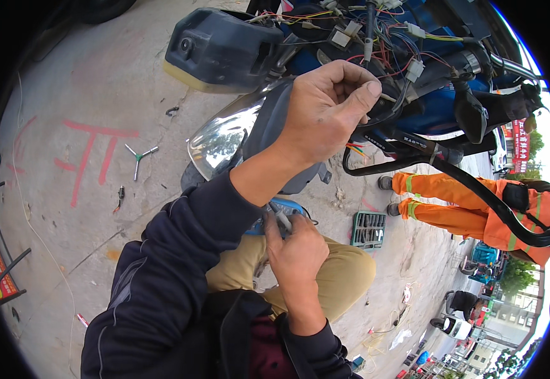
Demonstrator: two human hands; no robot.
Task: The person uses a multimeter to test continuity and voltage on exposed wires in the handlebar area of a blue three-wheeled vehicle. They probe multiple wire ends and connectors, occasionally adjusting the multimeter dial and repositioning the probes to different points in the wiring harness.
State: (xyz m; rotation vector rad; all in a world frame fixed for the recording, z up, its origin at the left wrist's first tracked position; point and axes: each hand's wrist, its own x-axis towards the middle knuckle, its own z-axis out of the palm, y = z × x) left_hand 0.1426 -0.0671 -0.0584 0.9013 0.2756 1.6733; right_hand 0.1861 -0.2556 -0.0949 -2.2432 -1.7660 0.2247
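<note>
My left hand (329,114) is raised in front of the bundle of coloured wires (392,47) on a blue vehicle's front end. Its fingers are curled and the thumb presses toward the index finger; whatever they pinch is too small to make out. Lower down, between my knees, my right hand (297,249) is closed around a grey rod-like piece (282,218). A blue-edged tray or case (297,207) lies just beyond it, partly covered by my arm. Behind my left wrist sits a headlight housing (224,142) with a shiny chrome front.
A dark plastic cover (224,50) hangs at the top. On the concrete lie a three-armed wrench (138,158) and a green socket case (368,229). A black cable (477,189) arcs at right, before a person in orange workwear (458,208). White connectors (414,69) dangle among the wires.
</note>
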